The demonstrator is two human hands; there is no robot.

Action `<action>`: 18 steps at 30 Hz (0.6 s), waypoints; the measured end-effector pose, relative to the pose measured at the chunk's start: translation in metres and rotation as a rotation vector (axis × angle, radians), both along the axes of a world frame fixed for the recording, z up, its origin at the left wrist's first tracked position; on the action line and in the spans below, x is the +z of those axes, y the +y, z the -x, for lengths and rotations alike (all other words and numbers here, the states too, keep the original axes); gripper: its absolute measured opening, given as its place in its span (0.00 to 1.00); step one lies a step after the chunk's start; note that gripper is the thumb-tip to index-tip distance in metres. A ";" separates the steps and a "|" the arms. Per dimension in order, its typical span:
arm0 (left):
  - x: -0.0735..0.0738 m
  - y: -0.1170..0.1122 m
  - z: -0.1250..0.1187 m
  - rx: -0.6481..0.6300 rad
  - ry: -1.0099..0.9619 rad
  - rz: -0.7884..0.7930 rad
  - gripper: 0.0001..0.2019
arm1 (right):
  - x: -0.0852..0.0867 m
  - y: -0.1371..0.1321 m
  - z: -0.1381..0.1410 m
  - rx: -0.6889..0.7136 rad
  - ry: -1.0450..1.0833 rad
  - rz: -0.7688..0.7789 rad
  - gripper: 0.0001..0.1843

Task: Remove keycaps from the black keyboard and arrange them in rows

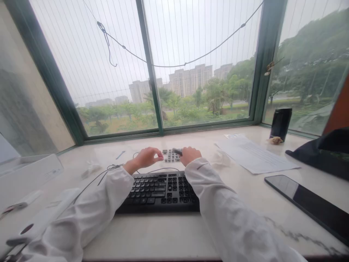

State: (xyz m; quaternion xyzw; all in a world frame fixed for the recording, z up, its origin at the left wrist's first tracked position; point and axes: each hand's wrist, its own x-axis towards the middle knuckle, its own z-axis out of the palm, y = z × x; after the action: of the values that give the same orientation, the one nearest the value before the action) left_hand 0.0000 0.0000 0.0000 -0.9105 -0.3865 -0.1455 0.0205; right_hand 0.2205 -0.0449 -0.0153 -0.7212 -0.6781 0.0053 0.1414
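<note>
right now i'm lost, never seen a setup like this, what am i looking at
No machine: these are a person's bare left hand and right hand, in white sleeves. The one picture comes from a camera worn on that person's head, looking forward and down. On the pale marbled tabletop lie a black rectangular keyboard with some keycaps apparently missing, small dark pieces in rows beyond it, a white printed paper sheet and a flat black phone. The right hand seems to hold a small dark object, too blurred to name; whether the left hand holds anything I cannot tell.
</note>
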 end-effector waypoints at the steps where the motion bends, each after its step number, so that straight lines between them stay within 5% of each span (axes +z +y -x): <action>1: 0.000 -0.012 0.005 -0.052 -0.003 0.028 0.12 | 0.001 0.000 0.001 -0.001 0.003 -0.028 0.17; 9: -0.023 -0.061 0.020 -0.276 -0.104 0.141 0.13 | 0.002 -0.004 0.013 0.100 0.258 -0.263 0.25; 13: -0.029 -0.065 0.019 -0.298 -0.104 0.093 0.12 | 0.000 -0.004 0.027 0.192 0.845 -0.332 0.29; 18: -0.027 -0.068 0.022 -0.269 -0.124 0.012 0.13 | 0.001 -0.009 0.044 0.320 1.725 -0.025 0.28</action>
State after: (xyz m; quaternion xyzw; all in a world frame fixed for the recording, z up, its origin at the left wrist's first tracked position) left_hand -0.0220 -0.0681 -0.0270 -0.9435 -0.2625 -0.2004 -0.0283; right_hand 0.1761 -0.0541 -0.0145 -0.3605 -0.4277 0.5609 0.6103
